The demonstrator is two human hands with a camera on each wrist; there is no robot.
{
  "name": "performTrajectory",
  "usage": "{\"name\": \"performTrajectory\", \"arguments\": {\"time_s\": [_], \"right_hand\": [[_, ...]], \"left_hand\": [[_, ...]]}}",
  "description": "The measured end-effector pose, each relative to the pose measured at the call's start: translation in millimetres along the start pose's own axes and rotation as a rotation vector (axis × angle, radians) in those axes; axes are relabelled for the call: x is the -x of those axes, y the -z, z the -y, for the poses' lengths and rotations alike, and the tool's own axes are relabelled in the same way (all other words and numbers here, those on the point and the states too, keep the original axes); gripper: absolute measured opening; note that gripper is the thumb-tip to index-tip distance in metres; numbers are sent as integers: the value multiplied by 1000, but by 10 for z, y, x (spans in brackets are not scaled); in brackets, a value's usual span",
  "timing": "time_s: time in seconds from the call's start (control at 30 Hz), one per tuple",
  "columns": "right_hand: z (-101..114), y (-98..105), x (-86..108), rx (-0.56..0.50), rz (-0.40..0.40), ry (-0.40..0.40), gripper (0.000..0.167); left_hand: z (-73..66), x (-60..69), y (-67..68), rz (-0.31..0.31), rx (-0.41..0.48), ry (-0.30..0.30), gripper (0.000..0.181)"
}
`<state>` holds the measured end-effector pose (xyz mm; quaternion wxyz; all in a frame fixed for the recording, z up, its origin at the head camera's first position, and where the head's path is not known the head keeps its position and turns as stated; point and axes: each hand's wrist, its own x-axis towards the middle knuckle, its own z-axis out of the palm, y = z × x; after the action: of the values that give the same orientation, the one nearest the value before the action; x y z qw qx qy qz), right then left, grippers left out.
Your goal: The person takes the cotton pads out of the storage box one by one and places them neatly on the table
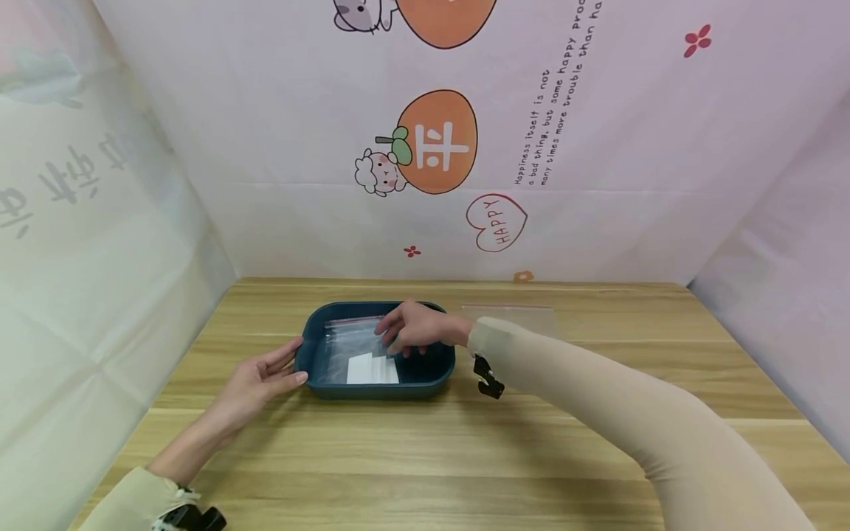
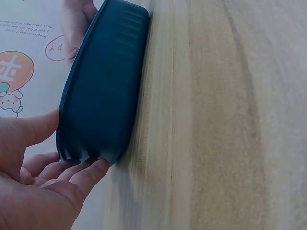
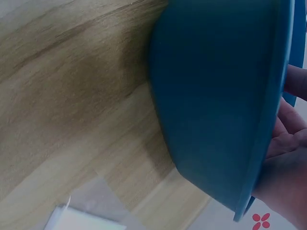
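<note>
A dark teal bin (image 1: 381, 392) stands on the wooden table, its outer wall also in the left wrist view (image 2: 103, 86) and the right wrist view (image 3: 216, 96). In it lie clear zip bags (image 1: 337, 346) and overlapping white pieces (image 1: 361, 370). My left hand (image 1: 255, 383) touches the bin's left end from outside, thumb and fingers spread apart; they also show on it in the left wrist view. Inside the bin, above its right half, my right hand (image 1: 420, 326) has loosely bent fingers beside the bags. Nothing is visibly held in it; its fingertips are partly hidden in the right wrist view.
Right of the bin, a clear zip bag (image 1: 524, 317) lies flat on the wooden table (image 1: 398, 457), partly behind my right sleeve. A white item (image 3: 84, 221) shows at the lower left of the right wrist view. Printed white cloth (image 1: 299, 147) hangs behind and at both sides.
</note>
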<state>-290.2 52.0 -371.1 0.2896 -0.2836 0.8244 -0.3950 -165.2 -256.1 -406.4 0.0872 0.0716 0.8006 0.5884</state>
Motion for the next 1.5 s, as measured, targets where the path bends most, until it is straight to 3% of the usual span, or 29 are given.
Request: {"name": "performTrajectory", "arguments": {"time_s": [0.4,0.73,1.07,1.3,1.5], "right_hand": [[-19,-90,-62,-53,-14,4,45],[112,-227,-146,-140,-44,79,47],[209,-342,-248,-240,-44,3,56],[260,-379,-285,-227,-68,-46,59],[280,-371,-239,-165,-110,-19,60]], "left_hand": [[7,12,-22,-1,15,-10,75],[-19,4,-25,-5,24,-8,72],[-16,2,-25,5,15,-1,74],[-21,10,1,2,2,1,74],[-13,20,5,-7,-9,14,75]]}}
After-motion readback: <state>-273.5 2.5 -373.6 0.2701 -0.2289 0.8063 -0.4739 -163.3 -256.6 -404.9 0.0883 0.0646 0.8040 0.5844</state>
